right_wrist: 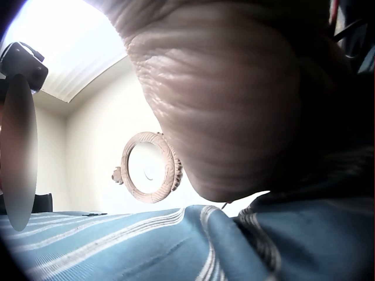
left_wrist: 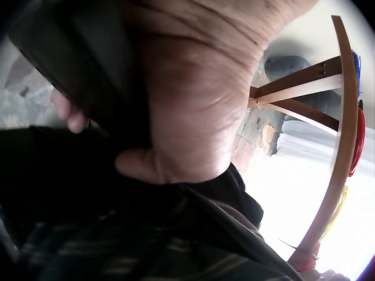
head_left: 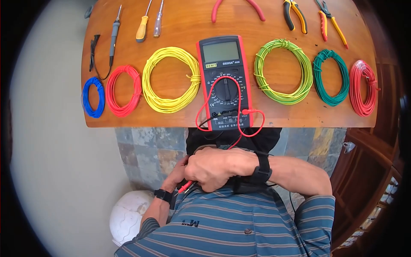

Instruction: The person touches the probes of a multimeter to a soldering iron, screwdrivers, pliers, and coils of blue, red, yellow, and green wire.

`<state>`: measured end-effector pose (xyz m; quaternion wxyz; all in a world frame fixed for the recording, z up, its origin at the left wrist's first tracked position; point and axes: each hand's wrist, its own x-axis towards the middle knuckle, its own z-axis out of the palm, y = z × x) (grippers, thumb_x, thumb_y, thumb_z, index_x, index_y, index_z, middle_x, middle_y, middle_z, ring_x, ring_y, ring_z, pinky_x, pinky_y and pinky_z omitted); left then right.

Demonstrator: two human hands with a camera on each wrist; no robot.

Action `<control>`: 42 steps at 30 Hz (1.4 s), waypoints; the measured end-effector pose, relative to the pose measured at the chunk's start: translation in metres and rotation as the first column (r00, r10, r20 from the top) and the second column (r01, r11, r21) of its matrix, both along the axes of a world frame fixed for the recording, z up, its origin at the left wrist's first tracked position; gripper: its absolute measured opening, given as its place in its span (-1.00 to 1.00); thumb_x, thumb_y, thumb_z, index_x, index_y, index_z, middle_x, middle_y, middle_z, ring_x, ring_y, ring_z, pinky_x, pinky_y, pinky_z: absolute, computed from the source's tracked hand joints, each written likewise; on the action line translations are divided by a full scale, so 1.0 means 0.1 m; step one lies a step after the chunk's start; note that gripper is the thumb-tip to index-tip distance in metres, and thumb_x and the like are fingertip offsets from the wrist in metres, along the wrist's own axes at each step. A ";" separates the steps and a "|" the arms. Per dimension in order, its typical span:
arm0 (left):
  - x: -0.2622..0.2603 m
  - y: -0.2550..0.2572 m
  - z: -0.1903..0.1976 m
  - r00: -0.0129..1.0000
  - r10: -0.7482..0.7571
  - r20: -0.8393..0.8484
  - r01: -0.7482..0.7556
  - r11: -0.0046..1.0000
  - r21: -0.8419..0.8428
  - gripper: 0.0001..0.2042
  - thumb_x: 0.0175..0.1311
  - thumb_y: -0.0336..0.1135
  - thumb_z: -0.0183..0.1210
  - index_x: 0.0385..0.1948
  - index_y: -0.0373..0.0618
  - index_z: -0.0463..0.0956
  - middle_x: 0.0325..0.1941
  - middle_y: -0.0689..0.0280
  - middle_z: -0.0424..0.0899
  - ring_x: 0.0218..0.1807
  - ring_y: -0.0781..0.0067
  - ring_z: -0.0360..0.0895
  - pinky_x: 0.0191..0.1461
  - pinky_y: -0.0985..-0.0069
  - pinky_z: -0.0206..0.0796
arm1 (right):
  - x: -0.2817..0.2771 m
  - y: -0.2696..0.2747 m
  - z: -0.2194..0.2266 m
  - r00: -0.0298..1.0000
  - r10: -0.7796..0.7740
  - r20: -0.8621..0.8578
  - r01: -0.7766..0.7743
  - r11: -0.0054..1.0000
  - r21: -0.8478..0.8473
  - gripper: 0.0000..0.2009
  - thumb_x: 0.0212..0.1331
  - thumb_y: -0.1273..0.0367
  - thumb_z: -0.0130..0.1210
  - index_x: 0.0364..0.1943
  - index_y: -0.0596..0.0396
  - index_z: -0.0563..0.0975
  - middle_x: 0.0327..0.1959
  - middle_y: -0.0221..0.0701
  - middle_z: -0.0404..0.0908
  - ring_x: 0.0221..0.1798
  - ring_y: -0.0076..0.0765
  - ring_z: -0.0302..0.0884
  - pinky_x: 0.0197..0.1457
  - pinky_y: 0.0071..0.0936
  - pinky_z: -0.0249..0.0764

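Observation:
At the lap my right hand (head_left: pixel 218 168) is curled over, gripping a red test probe (head_left: pixel 185 187) and a dark one beside it, their ends sticking out below the fist. My left hand (head_left: pixel 176 173) is partly hidden behind the right in the head view. In the left wrist view, its thumb (left_wrist: pixel 139 165) lies against dark cloth, and I cannot tell whether the fingers hold anything. A red and black multimeter (head_left: pixel 224 81) lies at the table's near edge. From it a red lead (head_left: pixel 257 128) loops over the edge toward the hands.
Wire coils flank the meter on the wooden table (head_left: pixel 239 25): blue (head_left: pixel 93 97), red (head_left: pixel 123 91), yellow (head_left: pixel 150 79), yellow-green (head_left: pixel 261 70), dark green (head_left: pixel 319 77) and pinkish red (head_left: pixel 357 88). Behind lie a soldering iron (head_left: pixel 114 36), two screwdrivers and several plier-like tools. A white round object (head_left: pixel 128 212) stands on the floor.

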<state>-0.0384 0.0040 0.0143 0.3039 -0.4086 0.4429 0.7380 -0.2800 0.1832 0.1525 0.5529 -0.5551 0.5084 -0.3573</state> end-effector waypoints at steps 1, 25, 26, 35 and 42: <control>0.03 0.02 -0.02 1.000 0.023 -0.009 -0.023 1.000 0.003 -0.61 0.44 -0.45 0.12 0.28 -0.22 0.54 0.23 0.21 0.72 0.23 0.33 0.67 0.29 0.36 0.54 | 0.02 0.01 -0.01 1.000 -0.002 0.018 0.002 1.000 -0.005 -0.79 -0.02 0.47 0.20 -0.28 0.26 0.72 -0.30 0.04 0.76 -0.14 0.29 0.73 -0.12 0.06 0.61; 0.27 0.09 0.14 0.998 0.063 0.030 -0.061 0.996 -0.058 -0.64 0.41 -0.45 0.13 0.22 -0.22 0.55 0.13 0.18 0.75 0.16 0.31 0.72 0.22 0.36 0.59 | 0.12 -0.08 -0.15 0.998 0.049 0.048 -0.049 0.999 -0.003 -0.52 -0.01 0.57 0.13 0.09 0.03 0.72 -0.13 0.06 0.76 -0.01 0.30 0.72 -0.02 0.03 0.62; 0.28 0.09 0.17 0.998 0.059 0.033 -0.057 0.996 -0.069 -0.64 0.41 -0.45 0.14 0.22 -0.22 0.55 0.13 0.18 0.76 0.16 0.31 0.72 0.22 0.36 0.59 | 0.15 -0.09 -0.18 0.997 0.042 0.058 -0.041 0.999 -0.003 -0.48 -0.01 0.57 0.13 0.13 0.00 0.71 -0.10 0.06 0.76 0.02 0.30 0.71 0.00 0.03 0.62; 0.43 0.07 0.26 0.998 0.047 0.049 -0.040 0.990 -0.133 -0.65 0.40 -0.45 0.15 0.20 -0.23 0.56 0.12 0.19 0.76 0.14 0.33 0.71 0.21 0.37 0.58 | 0.20 -0.10 -0.24 1.000 0.000 -0.015 0.000 1.000 0.004 -0.77 -0.02 0.47 0.18 -0.26 0.24 0.74 -0.24 0.04 0.76 -0.08 0.26 0.73 -0.08 0.04 0.60; 0.38 0.08 0.24 0.999 0.025 0.027 -0.020 0.985 -0.172 -0.66 0.40 -0.45 0.17 0.19 -0.23 0.56 0.10 0.20 0.76 0.13 0.35 0.71 0.20 0.39 0.57 | 0.06 -0.08 -0.06 1.000 0.021 0.015 -0.022 1.000 0.022 -0.70 -0.03 0.52 0.19 -0.15 0.25 0.73 -0.21 0.08 0.76 -0.04 0.31 0.73 -0.02 0.05 0.63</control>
